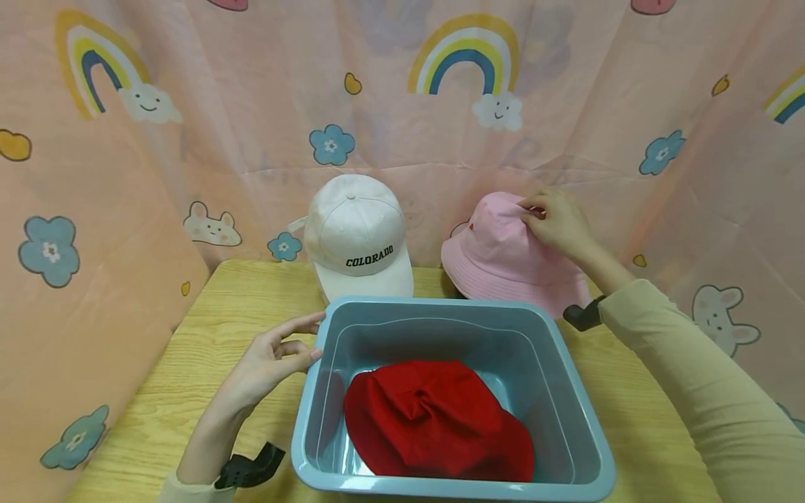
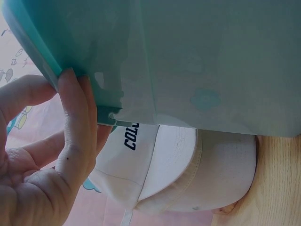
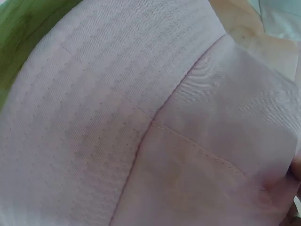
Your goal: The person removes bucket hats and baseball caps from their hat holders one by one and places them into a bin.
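My left hand (image 1: 267,363) is at the left rim of a blue plastic basin (image 1: 575,377), thumb and fingers gripping its edge. In the left wrist view the fingers (image 2: 77,117) lie against the rim, close to the basin's outer wall (image 2: 207,61). Inside the basin lies a crumpled red hat (image 1: 434,419). Behind it on the right, my right hand (image 1: 560,223) pinches the crown of a pink bucket hat (image 1: 497,244). The stitched brim and crown of this bucket hat (image 3: 103,94) fill the right wrist view, with only fingertips showing at its edge.
A white baseball cap (image 1: 357,230) lettered COLORADO stands behind the basin on the left, its brim close to the rim. Everything rests on a wooden table (image 1: 245,300). A pink patterned curtain (image 1: 264,84) hangs right behind the hats and along both sides.
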A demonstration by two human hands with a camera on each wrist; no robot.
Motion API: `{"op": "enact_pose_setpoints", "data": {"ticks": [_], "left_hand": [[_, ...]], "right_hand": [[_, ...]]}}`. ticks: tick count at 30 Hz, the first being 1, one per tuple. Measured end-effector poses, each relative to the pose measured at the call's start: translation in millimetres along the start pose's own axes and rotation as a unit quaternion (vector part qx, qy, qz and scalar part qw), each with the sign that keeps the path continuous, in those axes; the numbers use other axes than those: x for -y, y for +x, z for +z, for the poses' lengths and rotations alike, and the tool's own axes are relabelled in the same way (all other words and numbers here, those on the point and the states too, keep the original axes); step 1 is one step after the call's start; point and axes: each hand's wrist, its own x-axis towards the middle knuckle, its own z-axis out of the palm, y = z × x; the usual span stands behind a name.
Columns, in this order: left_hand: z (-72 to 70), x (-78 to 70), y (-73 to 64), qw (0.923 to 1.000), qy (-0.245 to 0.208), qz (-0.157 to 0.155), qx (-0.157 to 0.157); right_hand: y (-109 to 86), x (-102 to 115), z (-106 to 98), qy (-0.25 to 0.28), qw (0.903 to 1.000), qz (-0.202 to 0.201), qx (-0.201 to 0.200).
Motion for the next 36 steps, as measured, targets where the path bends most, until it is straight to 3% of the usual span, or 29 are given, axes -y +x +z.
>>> {"op": "enact_pose_setpoints", "data": {"ticks": [22, 28, 36], "left_hand": [[-0.1, 1.2, 0.4, 0.9999, -0.003, -0.01, -0.004], [-0.8, 2.4, 1.1, 0.9999, 0.0, -0.009, -0.006], [-1.8, 3.1, 1.3, 1.0, 0.003, -0.002, -0.003]], "right_hand": [[1.8, 7.8, -6.7, 0.013, 0.9998, 0.013, 0.001], [5.2, 8.0, -10.9, 0.003, 0.9999, -0.001, -0.011], [7.5, 8.9, -17.1, 0.012, 0.9994, 0.014, -0.03]]}}
